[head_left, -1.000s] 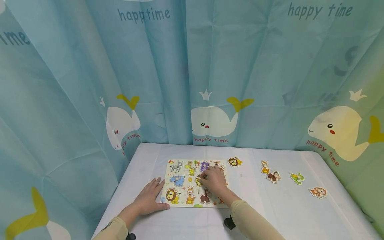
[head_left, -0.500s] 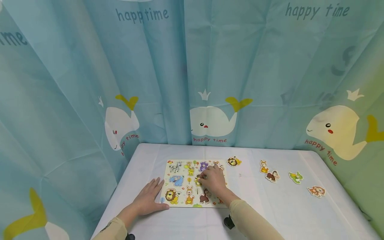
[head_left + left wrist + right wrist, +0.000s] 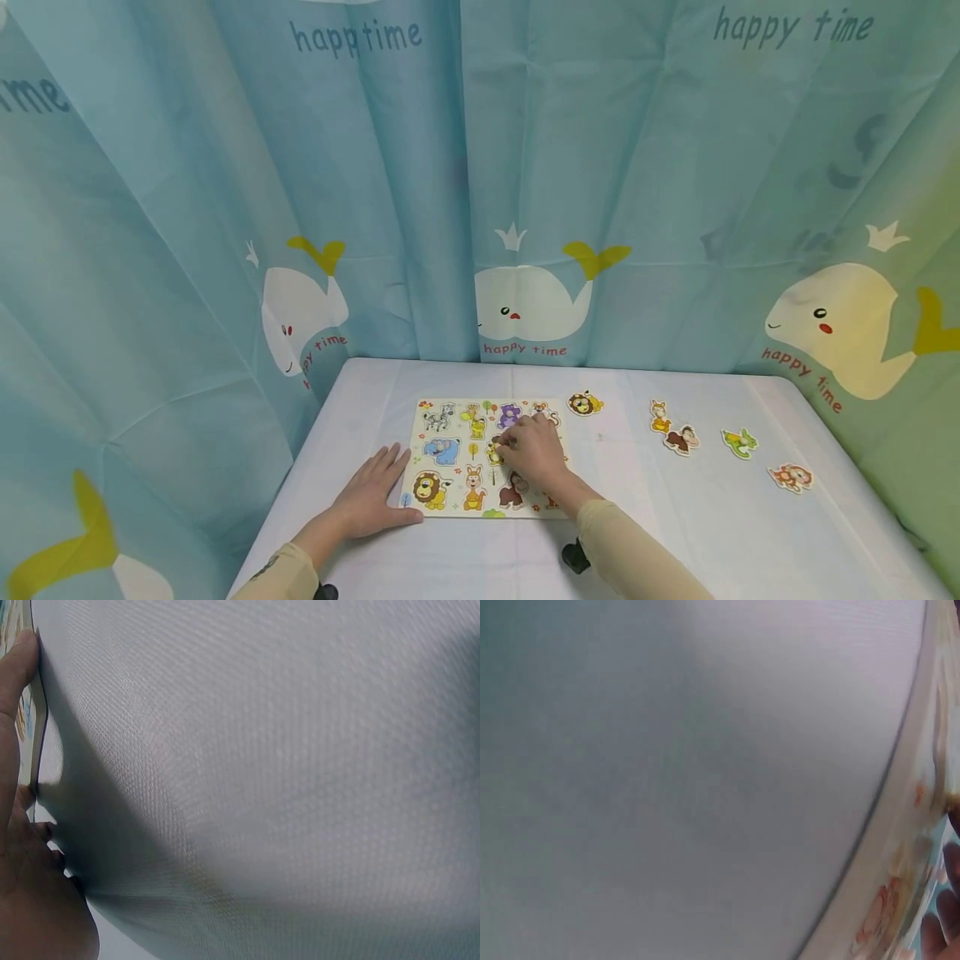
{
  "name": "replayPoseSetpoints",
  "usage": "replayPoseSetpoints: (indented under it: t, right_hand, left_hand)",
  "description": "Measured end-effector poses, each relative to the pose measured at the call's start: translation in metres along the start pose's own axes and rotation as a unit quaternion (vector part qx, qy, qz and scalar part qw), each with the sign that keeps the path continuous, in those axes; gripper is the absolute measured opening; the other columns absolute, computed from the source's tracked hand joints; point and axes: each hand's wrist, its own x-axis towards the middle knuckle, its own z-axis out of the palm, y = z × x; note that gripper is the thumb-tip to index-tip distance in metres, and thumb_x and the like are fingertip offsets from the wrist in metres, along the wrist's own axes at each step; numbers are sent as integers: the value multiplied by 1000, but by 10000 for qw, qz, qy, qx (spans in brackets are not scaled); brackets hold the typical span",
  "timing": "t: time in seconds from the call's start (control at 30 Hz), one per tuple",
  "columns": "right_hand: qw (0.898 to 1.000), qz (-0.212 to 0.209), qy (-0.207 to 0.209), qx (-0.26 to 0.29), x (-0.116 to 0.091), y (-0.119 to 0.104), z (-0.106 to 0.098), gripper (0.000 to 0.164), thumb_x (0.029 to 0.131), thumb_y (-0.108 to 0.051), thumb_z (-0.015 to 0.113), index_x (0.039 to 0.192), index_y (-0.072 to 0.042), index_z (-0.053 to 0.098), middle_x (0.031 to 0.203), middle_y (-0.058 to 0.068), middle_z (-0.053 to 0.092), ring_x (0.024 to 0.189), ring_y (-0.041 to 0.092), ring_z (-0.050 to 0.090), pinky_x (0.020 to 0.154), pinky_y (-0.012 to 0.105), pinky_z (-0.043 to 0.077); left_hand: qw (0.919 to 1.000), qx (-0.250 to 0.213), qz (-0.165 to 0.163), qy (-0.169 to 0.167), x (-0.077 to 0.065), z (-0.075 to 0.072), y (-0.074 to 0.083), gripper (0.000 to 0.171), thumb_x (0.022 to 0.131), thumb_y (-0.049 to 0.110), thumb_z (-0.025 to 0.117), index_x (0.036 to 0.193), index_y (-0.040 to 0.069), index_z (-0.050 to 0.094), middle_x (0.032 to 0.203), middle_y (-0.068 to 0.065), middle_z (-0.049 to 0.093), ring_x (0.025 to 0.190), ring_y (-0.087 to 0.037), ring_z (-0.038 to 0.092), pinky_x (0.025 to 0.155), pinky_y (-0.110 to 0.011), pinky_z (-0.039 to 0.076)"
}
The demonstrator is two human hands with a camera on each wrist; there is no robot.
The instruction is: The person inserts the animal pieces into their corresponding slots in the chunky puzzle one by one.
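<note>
A pale puzzle board (image 3: 452, 514) with animal pictures lies on the table. My right hand (image 3: 536, 450) reaches over its right half, fingertips pinching a yellow animal puzzle piece (image 3: 493, 452) in the middle row. Those fingers partly cover the piece, so I cannot tell how it sits in its slot. My left hand (image 3: 371, 496) rests with fingers straight at the board's left edge, thumb touching the lower left corner. The left wrist view shows its thumb (image 3: 19, 667) on the board's edge; the right wrist view catches only the board's rim (image 3: 855, 892) and a few fingertips.
Loose puzzle pieces lie to the right on the white-covered table (image 3: 637, 500): a lion (image 3: 585, 404), a kangaroo (image 3: 660, 417) touching a brown monkey (image 3: 682, 440), a green animal (image 3: 740, 443) and an orange one (image 3: 791, 477). A blue whale-print curtain (image 3: 420, 208) hangs behind.
The head view has shifted slightly. Both hands and the puzzle pieces stay practically where they were.
</note>
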Motion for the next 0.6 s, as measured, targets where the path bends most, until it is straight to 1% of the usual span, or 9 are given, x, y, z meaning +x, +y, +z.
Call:
replayPoseSetpoints:
  t: [0.03,0.13,0.27,0.37,0.47,0.6]
  right_hand:
    - [10000,4,-46,56,0,1,-2,6,89,-25,78,84,-24,81,84,-9,62,86,17,48,78,38,42]
    - [9994,83,-146,303,0,8,-9,13,92,-17,71,95,-22,83,90,-8,65,89,17,50,80,38,45]
    - [9973,239,-116,678,0,19,-24,17,93,-14,69,103,-19,81,94,-8,66,95,18,52,84,40,46]
    - [9963,251,-1,820,2,28,-34,17,94,-13,70,105,-18,81,98,-6,68,97,20,53,84,41,47]
    - [9963,223,123,820,2,34,-41,16,94,-13,71,106,-18,81,101,-4,70,101,22,55,85,43,48]
    - [9959,200,200,853,2,38,-46,15,94,-13,72,106,-17,81,98,-3,71,103,25,56,87,46,49]
  left_hand:
    - [10000,9,3,-1,0,0,0,112,78,69,76,161,9,31,168,-16,20,155,-39,13,124,-58,15]
    - [10000,17,15,1,0,0,0,112,78,69,75,161,8,31,168,-16,21,155,-39,13,124,-58,15]
    - [10000,1,22,7,0,0,1,112,78,68,76,161,8,31,168,-16,21,155,-39,13,124,-58,15]
    - [10000,16,17,12,0,0,1,112,78,68,76,161,8,31,168,-16,21,155,-39,13,125,-58,15]
    - [10000,53,24,17,0,1,0,112,78,69,75,161,8,31,168,-16,21,155,-39,14,125,-57,15]
    - [10000,69,42,33,0,1,-1,112,78,69,75,161,8,31,168,-15,21,155,-39,14,125,-57,15]
